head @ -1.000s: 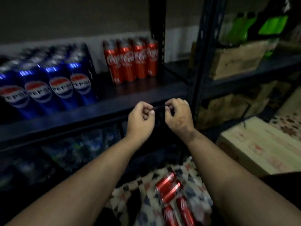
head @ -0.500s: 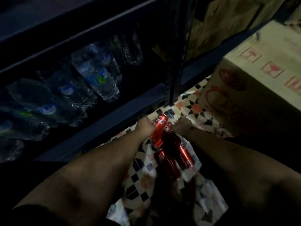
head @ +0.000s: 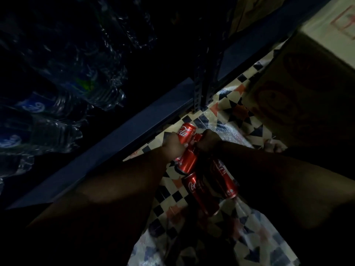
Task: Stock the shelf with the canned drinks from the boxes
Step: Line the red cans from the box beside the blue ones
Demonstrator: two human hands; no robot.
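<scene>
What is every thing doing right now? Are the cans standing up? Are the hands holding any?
left hand: grips a red can
right hand: on the cans, grip too dark to tell
red cans: lying on their sides on the tiled floor
water bottles: wrapped in plastic, on the bottom shelf
cardboard box: closed, on the floor

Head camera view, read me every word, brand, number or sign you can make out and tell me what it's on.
"Coca-Cola", partly covered: red drink can gripped by the left hand.
"Coca", rest hidden: red can lying on the patterned tile floor.
Script logo, unreadable: red can lying on its right.
Blue labels on plastic water bottles: blurred.
Red marks on cardboard box: unreadable.
</scene>
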